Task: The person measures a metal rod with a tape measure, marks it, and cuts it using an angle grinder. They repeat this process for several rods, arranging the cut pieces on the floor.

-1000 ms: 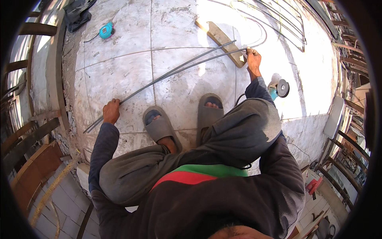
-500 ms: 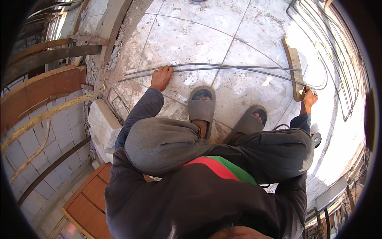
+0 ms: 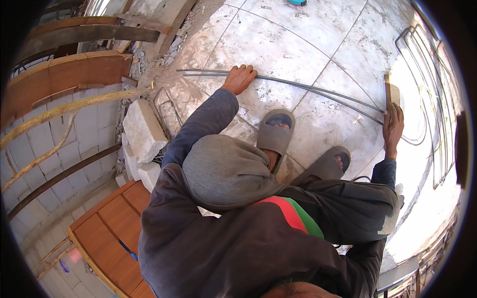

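Two thin grey steel rods (image 3: 318,90) lie across the floor in front of my feet. My left hand (image 3: 240,79) is closed over both of them near their left ends, where they run close together. Toward the right the rods spread slightly apart. At their right ends is my right hand (image 3: 393,124), its fingers stretched out and pointing away from me, touching or very near the rod tips. Just beyond those fingers stands a wooden block (image 3: 392,89), partly hidden by the hand.
Bent steel bars (image 3: 437,109) lie along the right side. At left are broken white blocks (image 3: 144,130), a bent wire piece (image 3: 171,111), a wooden pole (image 3: 74,107) and a brown wooden cabinet (image 3: 117,223). My sandalled feet (image 3: 275,136) rest on the stained tile floor (image 3: 298,44).
The rods, crossed before, now lie nearly side by side at the left. My left hand has moved right relative to my feet. My right hand has gone from curled fingers to stretched ones.
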A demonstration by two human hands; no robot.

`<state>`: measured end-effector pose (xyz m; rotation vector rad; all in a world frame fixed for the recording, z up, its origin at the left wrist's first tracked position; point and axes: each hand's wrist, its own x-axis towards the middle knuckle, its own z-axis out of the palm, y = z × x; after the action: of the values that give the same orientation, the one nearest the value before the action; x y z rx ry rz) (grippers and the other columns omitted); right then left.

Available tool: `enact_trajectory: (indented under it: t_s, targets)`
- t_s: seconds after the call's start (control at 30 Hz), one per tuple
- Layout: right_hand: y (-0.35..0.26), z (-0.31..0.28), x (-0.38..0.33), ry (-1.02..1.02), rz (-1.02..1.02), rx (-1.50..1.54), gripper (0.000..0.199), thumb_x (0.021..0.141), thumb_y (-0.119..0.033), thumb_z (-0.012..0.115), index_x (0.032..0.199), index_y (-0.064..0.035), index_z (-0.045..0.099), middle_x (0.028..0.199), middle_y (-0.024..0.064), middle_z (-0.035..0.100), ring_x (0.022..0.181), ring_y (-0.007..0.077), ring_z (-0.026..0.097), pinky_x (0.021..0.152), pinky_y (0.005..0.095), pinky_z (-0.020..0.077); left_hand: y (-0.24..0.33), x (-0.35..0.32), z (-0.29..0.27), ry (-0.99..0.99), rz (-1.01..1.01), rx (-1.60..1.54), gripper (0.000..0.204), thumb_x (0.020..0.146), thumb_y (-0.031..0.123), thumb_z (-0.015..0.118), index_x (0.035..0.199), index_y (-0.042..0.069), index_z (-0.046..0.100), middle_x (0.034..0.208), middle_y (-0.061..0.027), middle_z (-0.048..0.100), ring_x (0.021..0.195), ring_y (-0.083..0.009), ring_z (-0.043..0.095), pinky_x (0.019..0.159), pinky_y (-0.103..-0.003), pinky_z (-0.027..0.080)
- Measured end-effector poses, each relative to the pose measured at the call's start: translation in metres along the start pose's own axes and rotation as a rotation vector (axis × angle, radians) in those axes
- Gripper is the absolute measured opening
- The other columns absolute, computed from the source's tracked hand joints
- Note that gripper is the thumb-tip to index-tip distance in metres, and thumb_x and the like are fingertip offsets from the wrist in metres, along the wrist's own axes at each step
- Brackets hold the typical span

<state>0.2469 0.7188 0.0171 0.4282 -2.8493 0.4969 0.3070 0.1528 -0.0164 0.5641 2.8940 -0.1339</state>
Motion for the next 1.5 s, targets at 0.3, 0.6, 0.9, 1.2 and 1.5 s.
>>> enact_trajectory:
  t_s: [0.3,0.6,0.9,1.2,1.5]
  targets:
    - [-0.007,0.036,-0.005,-0.325,-0.073,-0.078,0.016,0.083,-0.008,0.058,0.097,-0.0128,0.063,0.09,0.0106,0.057,0.091,0.0333,0.055,0.082,0.0442,0.0432,0.016,0.013,0.004,0.068,-0.046,-0.206,0.025,0.079,0.002,0.056,0.103,0.009,0.059,0.095,-0.0077,0.057,0.092,-0.0274,0.058,0.074,-0.043,0.048]
    - [0.017,0.031,-0.01,-0.318,-0.035,-0.048,0.018,0.084,-0.004,0.052,0.098,-0.012,0.061,0.088,0.0143,0.059,0.088,0.0382,0.057,0.077,0.0475,0.0443,0.024,0.012,0.009,0.078,-0.068,-0.175,0.029,0.08,0.003,0.054,0.108,0.01,0.059,0.099,-0.0088,0.055,0.097,-0.0284,0.055,0.078,-0.044,0.043]
    - [0.002,0.022,0.001,-0.296,0.03,-0.089,0.019,0.084,-0.005,0.053,0.1,-0.0124,0.061,0.093,0.0142,0.062,0.089,0.0375,0.058,0.078,0.0478,0.0448,0.021,0.012,0.012,0.08,-0.077,-0.268,0.025,0.078,0.0,0.054,0.101,0.007,0.061,0.096,-0.0117,0.055,0.094,-0.0318,0.056,0.079,-0.044,0.047]
    - [0.018,0.029,-0.001,-0.27,-0.039,-0.148,0.02,0.085,-0.004,0.051,0.102,-0.0117,0.058,0.098,0.0123,0.062,0.091,0.035,0.058,0.081,0.0461,0.0442,0.018,0.018,0.009,0.089,-0.002,-0.345,0.029,0.077,-0.002,0.055,0.104,0.006,0.062,0.096,-0.0128,0.056,0.093,-0.0328,0.057,0.079,-0.042,0.047]
    - [0.025,0.023,-0.003,-0.2,-0.034,-0.174,0.024,0.086,-0.003,0.048,0.107,-0.0107,0.057,0.097,0.0119,0.059,0.091,0.0343,0.058,0.078,0.0452,0.0447,0.021,0.025,-0.001,0.137,0.039,-0.264,0.032,0.074,-0.005,0.056,0.103,0.007,0.06,0.098,-0.011,0.055,0.098,-0.0307,0.054,0.077,-0.041,0.046]
